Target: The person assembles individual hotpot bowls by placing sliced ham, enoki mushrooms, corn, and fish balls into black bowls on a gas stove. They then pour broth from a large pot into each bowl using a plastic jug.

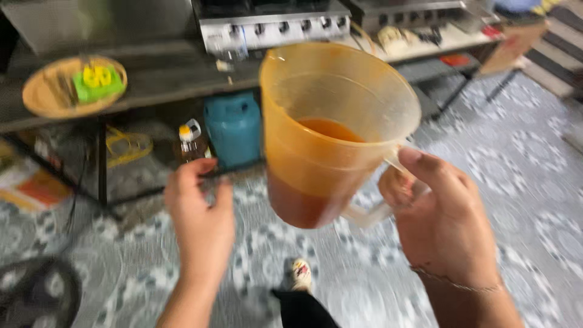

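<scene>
One camera, worn on the head, looks down on both hands and shows everything at once. Its picture is blurred by motion.

The right hand (446, 222) is closed around the clear handle of a translucent orange plastic jug (331, 130), thumb laid along the top of the handle and fingers wrapped through it. The jug is held up in the air, tilted a little away from the grip, with reddish-brown liquid (328, 130) filling roughly its lower half. The left hand (200, 215) is empty, its fingers loosely curled and apart, just to the far side of the jug from the grip and not touching it.

Beyond the grip stands a dark low metal bench (158, 85) carrying a round woven tray (45, 97) with a green and yellow plastic piece on it, and a steel gas burner unit (273, 27). Under the bench sit a blue gas cylinder (232, 129) and a small bottle with a white cap (190, 143). Below the grip lies patterned grey flooring (522, 164).

By my reading, the jug is being carried, mid-transfer. Whatever comes next calls for keeping it level so the liquid stays below the rim, with the free hand ready to steady its wall.
</scene>
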Demonstrator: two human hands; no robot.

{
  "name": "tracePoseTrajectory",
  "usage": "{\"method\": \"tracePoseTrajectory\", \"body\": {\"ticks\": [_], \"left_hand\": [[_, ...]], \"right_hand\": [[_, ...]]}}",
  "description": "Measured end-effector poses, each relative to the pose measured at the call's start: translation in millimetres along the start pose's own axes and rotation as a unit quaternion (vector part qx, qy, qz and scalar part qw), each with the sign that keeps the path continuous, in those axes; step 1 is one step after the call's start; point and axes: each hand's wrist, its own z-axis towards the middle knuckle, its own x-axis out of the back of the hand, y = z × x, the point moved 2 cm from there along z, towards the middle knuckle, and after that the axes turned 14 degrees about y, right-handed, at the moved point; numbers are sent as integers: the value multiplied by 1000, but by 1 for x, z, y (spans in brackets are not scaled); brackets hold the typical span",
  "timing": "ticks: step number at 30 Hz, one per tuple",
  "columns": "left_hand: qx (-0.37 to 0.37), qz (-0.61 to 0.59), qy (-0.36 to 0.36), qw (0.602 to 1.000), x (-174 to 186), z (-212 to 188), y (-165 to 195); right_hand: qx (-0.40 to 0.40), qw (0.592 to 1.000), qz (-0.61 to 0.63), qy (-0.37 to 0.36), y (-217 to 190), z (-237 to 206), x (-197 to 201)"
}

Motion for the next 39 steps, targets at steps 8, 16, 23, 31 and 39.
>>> {"method": "tracePoseTrajectory", "body": {"ticks": [8, 16, 23, 31, 39], "left_hand": [[2, 2, 89, 996, -212, 202, -5], [-14, 1, 117, 993, -321, 350, -82], [-67, 2, 75, 995, -422, 494, -162], [33, 29, 14, 999, -499, 576, -216], [104, 20, 7, 994, -508, 565, -234]], "right_hand": [[-20, 998, -26, -53, 55, 306, -120], [-29, 998, -21, -59, 124, 503, -247], [-12, 984, -179, 22, 196, 635, -325], [7, 954, -299, 5, 233, 759, -391], [47, 842, -538, 5, 241, 776, -398]]}}
